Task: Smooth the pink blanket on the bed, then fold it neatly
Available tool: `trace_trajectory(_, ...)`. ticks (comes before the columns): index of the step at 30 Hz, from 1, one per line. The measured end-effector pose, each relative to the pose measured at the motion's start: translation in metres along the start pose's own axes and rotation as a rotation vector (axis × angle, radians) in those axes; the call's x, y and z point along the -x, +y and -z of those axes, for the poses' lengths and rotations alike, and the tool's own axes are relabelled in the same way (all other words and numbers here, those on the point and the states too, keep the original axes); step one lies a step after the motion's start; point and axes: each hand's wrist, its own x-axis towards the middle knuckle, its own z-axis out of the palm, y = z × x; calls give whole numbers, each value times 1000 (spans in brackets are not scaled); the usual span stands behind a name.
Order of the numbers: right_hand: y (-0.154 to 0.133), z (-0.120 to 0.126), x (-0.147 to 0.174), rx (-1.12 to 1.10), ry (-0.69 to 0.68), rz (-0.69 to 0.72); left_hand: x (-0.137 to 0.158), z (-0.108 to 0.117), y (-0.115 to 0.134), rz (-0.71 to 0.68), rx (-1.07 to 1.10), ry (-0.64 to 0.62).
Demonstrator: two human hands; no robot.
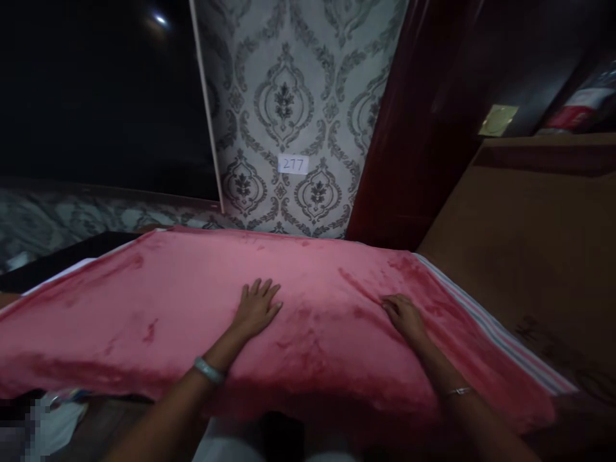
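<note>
A pink plush blanket [202, 276] lies spread over a flat surface and hangs over the front edge. My left hand [256, 309] rests flat on it, left of centre, fingers spread; a pale bangle [209, 370] circles that wrist. To the right, my right hand [403, 314] has its fingers curled and pinched on the blanket, where a crease runs up and left from the fingertips. A thin bracelet [459, 391] sits on the right wrist. Along the right side, the blanket shows a striped border [491, 324].
Behind stands a patterned wall with a paper label [293, 164] reading 277. A large dark screen [96, 96] is at left. A cardboard box [534, 244] stands at right beside a dark red wooden panel [409, 122]. A bottle [580, 109] lies above the box.
</note>
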Motion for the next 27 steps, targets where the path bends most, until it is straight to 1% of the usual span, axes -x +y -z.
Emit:
trace_trajectory(3, 2, -5, 1, 33, 52, 29, -6, -3, -17, -18, 127, 28)
trace_trajectory(5, 4, -8, 3, 42, 83, 38, -10, 3, -42, -27, 175, 52)
trace_trajectory(8, 9, -12, 5, 55, 102, -3, -9, 25, -97, 28, 129, 96)
trace_trajectory(11, 11, -13, 5, 65, 91, -27, 2, 54, -154, 95, 36, 117)
trace_trajectory(13, 11, -13, 5, 67, 84, -27, 9, 68, -182, 99, -22, 100)
trace_trajectory(15, 11, -13, 5, 64, 84, -26, 10, 78, -200, 75, -68, 65)
trace_trajectory(18, 9, -12, 6, 65, 87, -25, 1, 83, -207, 13, -123, -1)
trace_trajectory(21, 7, -10, 7, 69, 84, -18, -13, 82, -202, -11, -177, -42)
trace_trajectory(24, 6, -9, 7, 69, 83, -13, -18, 80, -195, 0, -220, -41)
trace_trajectory(27, 5, -8, 7, 68, 74, -27, -12, 81, -190, 15, -240, -19)
